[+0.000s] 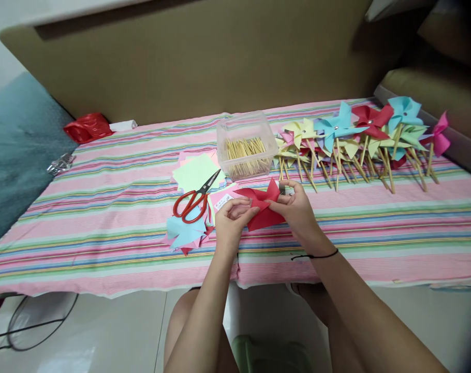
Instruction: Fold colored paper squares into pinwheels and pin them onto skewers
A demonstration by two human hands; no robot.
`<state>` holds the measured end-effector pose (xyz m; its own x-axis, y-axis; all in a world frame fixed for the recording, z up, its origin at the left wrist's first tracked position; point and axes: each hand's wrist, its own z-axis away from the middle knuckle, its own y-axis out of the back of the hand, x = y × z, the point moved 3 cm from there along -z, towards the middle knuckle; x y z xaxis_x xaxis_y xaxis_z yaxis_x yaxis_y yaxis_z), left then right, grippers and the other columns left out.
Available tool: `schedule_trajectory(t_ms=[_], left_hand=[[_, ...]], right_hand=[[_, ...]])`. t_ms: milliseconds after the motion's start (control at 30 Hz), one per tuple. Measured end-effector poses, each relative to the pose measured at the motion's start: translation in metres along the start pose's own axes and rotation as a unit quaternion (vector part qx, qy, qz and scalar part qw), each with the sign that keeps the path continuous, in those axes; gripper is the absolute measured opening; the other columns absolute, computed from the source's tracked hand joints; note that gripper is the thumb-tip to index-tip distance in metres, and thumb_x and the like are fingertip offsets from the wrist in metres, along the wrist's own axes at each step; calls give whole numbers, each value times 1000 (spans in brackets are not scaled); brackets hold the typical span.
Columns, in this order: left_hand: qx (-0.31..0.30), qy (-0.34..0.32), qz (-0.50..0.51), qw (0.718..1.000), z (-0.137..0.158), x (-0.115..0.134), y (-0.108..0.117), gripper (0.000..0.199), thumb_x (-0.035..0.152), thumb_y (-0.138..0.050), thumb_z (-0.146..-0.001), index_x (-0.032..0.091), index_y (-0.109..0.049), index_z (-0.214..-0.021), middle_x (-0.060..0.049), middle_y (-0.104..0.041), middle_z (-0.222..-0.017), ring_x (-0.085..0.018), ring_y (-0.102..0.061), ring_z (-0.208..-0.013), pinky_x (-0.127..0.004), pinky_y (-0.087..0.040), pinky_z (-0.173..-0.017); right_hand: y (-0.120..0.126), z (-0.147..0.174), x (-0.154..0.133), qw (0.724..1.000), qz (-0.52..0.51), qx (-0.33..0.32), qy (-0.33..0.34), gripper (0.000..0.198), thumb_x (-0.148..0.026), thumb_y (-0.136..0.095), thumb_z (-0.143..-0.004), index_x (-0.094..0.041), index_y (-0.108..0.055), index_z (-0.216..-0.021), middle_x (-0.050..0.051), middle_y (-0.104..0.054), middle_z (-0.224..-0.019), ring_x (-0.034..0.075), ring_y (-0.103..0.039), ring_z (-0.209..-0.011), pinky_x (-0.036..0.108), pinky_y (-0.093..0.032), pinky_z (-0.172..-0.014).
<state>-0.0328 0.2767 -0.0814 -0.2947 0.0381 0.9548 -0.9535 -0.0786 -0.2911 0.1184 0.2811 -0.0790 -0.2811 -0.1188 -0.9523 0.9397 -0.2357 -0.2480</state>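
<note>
While the folded red paper (264,221) is over the striped cloth (375,238), the left hand (231,221) and right hand (298,211) each clamp it between thumb and fingers. Red-handled scissors (201,195) lie across paper sheets (191,170) to the left; a clear box (241,126) of sticks (246,150) stands behind, pinwheels (335,128) to the right.

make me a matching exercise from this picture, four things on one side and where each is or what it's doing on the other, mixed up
Column one
1. red-handled scissors
2. clear plastic box
3. bent red paper piece
4. multicoloured paper pinwheels

Column two
a. held in the left hand and right hand
b. clustered at the picture's right
c. lying on loose coloured paper
d. containing thin wooden sticks

Pairs: 1-c, 2-d, 3-a, 4-b
</note>
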Motion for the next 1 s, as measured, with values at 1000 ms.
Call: schedule_trajectory(t_ms=[1000], left_hand=[[52,64,48,995,4,-7,-1,51,23,-84,-53,22,-39,-77,5,-67,-57,-14,-64,-52,-25,-49,-57]], right_hand=[[-5,3,5,999,18,-38,-34,66,-30,-83,-51,-27,-41,-102,-4,-70,-64,25,-70,-61,38,-56,-61]])
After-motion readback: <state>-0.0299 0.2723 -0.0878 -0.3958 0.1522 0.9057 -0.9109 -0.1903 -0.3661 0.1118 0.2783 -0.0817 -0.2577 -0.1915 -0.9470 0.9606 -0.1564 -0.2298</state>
